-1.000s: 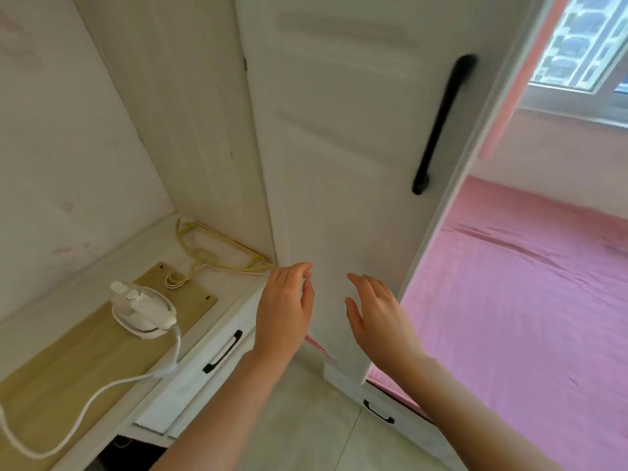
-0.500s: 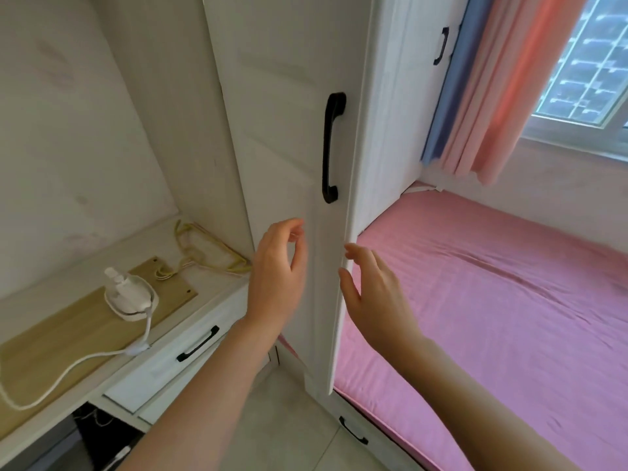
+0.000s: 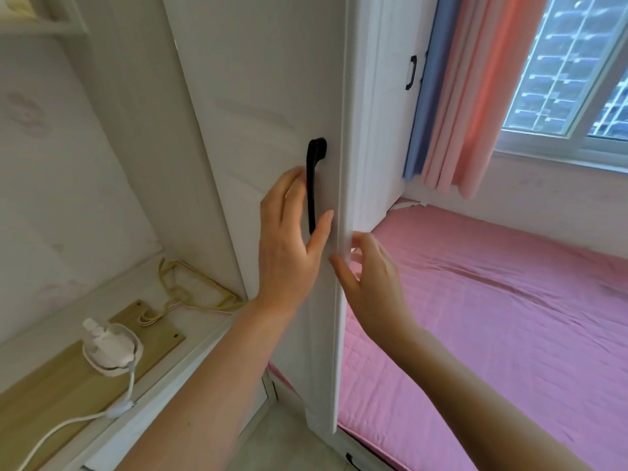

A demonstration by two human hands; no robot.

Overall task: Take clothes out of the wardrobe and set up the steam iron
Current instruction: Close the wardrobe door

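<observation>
A tall white wardrobe door (image 3: 268, 107) fills the middle of the view, with a black vertical handle (image 3: 313, 178) near its right edge. My left hand (image 3: 289, 239) lies flat against the door, fingers spread, with the handle between its thumb and fingers. My right hand (image 3: 370, 283) curls its fingers around the door's right edge just below. The white steam iron (image 3: 108, 348) rests on a desk (image 3: 200, 331) at the lower left, its white cord (image 3: 68, 426) trailing off toward the bottom left. No clothes are visible.
A yellow hanger (image 3: 190, 287) lies on the desk by the wardrobe side. A pink bed (image 3: 492, 317) spreads to the right. Pink and blue curtains (image 3: 475, 96) hang beside a window (image 3: 577, 62). A second black door handle (image 3: 412, 73) shows farther back.
Both hands have risen up the door; the left has reached the black handle and the right has closed its fingers over the door's edge. The view has tilted up and right.
</observation>
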